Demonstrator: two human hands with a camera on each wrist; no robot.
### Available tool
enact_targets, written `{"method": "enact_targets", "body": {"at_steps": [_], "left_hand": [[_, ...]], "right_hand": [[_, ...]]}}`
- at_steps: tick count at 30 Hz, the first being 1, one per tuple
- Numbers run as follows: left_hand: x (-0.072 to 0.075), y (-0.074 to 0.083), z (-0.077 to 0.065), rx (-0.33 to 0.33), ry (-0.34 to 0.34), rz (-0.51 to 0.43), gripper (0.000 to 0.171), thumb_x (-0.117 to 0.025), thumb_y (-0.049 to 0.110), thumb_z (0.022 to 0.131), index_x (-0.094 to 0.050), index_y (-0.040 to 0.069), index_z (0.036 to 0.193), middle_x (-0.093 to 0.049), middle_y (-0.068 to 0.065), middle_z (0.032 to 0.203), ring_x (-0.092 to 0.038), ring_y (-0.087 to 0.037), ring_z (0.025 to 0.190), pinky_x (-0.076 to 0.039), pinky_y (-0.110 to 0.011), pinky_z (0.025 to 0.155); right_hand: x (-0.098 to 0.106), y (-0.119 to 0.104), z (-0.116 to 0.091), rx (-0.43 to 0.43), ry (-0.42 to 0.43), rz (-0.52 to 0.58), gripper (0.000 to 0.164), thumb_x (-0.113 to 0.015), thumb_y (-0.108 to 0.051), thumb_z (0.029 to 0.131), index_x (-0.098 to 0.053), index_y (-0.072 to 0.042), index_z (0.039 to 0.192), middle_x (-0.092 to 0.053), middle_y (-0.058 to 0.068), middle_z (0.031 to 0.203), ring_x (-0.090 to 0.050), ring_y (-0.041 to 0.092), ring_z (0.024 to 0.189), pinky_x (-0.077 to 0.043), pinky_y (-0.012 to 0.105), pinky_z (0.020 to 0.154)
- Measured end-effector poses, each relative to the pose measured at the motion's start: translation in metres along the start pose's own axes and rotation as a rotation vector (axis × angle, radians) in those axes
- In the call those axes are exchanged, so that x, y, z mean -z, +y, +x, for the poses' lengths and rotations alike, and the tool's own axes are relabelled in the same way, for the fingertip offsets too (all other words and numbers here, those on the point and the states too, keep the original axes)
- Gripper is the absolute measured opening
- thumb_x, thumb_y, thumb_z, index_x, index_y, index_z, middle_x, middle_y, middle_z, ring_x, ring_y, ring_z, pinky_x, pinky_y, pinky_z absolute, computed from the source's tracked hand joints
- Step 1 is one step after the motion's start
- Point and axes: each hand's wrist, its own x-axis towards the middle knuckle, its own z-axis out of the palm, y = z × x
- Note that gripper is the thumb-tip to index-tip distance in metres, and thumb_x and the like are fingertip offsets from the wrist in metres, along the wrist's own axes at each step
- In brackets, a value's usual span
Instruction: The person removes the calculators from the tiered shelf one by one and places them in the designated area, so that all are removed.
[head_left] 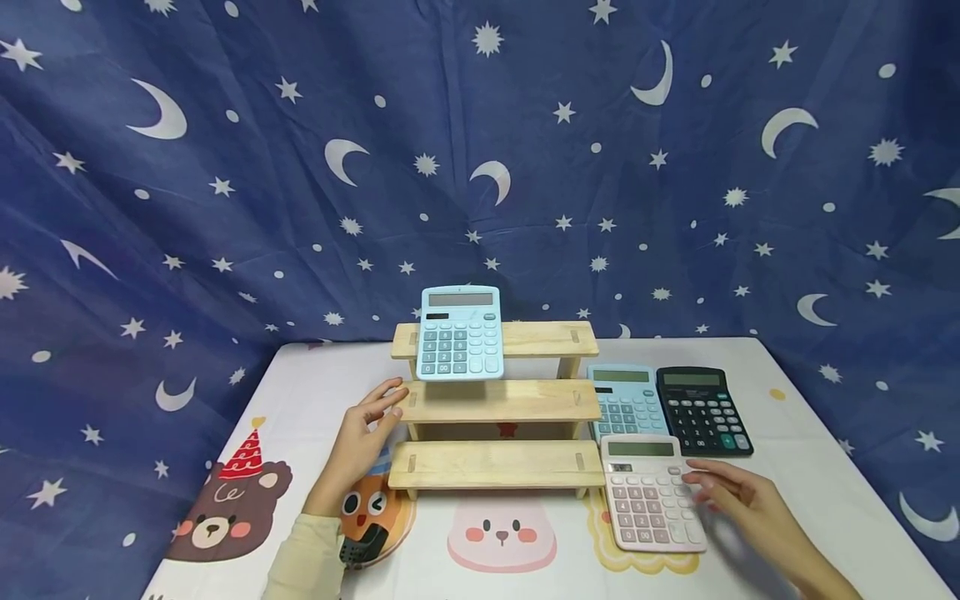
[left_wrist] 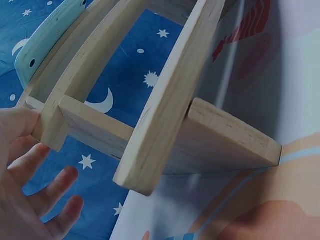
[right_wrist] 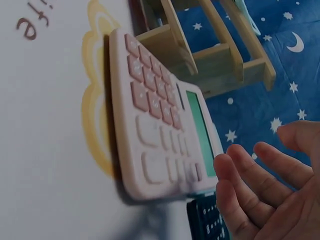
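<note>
My left hand point(head_left: 358, 446) touches the left end of the middle plank of a three-step wooden stand point(head_left: 495, 464), its other fingers spread apart in the left wrist view. A light blue calculator point(head_left: 460, 333) leans upright on the top step. Beside the stand's right end lies a pale pink calculator point(head_left: 651, 493), its upper edge overlapping a second blue calculator point(head_left: 628, 400). My right hand point(head_left: 757, 508) is at the pink one's right edge, fingers relaxed and slightly bent; the right wrist view shows nothing gripped in it.
A black calculator point(head_left: 703, 411) lies right of the second blue one. The white tablecloth point(head_left: 247, 467) carries cartoon prints, including a bear point(head_left: 225, 512). Behind the table hangs a dark blue curtain point(head_left: 450, 125) with moons and stars.
</note>
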Motion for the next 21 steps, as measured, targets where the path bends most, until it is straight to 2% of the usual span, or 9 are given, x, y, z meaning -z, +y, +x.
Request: {"method": "enact_targets", "body": {"at_steps": [7,10,17,21], "left_hand": [[0.001,-0.003,-0.002,-0.001,0.01,0.006,0.037,-0.058,0.016,0.103,-0.062,0.0,0.136,-0.05,-0.016,0.154,-0.041,-0.037,0.147,-0.042,-0.062,0.106],[0.001,-0.003,-0.002,-0.001,0.008,0.004,0.037,-0.058,0.016,0.103,-0.062,0.0,0.137,-0.05,-0.015,0.154,-0.041,-0.036,0.147,-0.042,-0.061,0.106],[0.0,-0.003,-0.001,-0.013,0.008,0.003,0.037,-0.058,0.016,0.103,-0.062,0.0,0.136,-0.05,-0.016,0.154,-0.041,-0.037,0.147,-0.042,-0.063,0.106],[-0.001,-0.004,0.0,-0.013,0.004,0.004,0.037,-0.058,0.016,0.103,-0.062,0.0,0.136,-0.051,-0.014,0.154,-0.042,-0.037,0.147,-0.042,-0.062,0.105]], "right_hand": [[-0.011,-0.012,0.014,0.201,-0.017,0.059,0.033,-0.052,-0.005,0.104,-0.056,0.015,0.13,-0.075,-0.014,0.105,-0.073,0.012,0.083,-0.059,0.028,0.069],[-0.014,-0.018,0.018,0.226,-0.026,0.077,0.033,-0.052,-0.006,0.104,-0.057,0.014,0.13,-0.074,-0.015,0.107,-0.073,0.012,0.084,-0.059,0.028,0.07],[-0.02,-0.035,0.027,0.243,-0.013,0.072,0.031,-0.051,-0.009,0.105,-0.06,0.009,0.129,-0.076,-0.003,0.106,-0.071,0.015,0.082,-0.059,0.03,0.071],[-0.026,-0.045,0.034,0.282,-0.018,0.084,0.029,-0.051,-0.007,0.105,-0.061,0.006,0.129,-0.075,-0.01,0.106,-0.07,0.012,0.083,-0.058,0.03,0.071]]}}
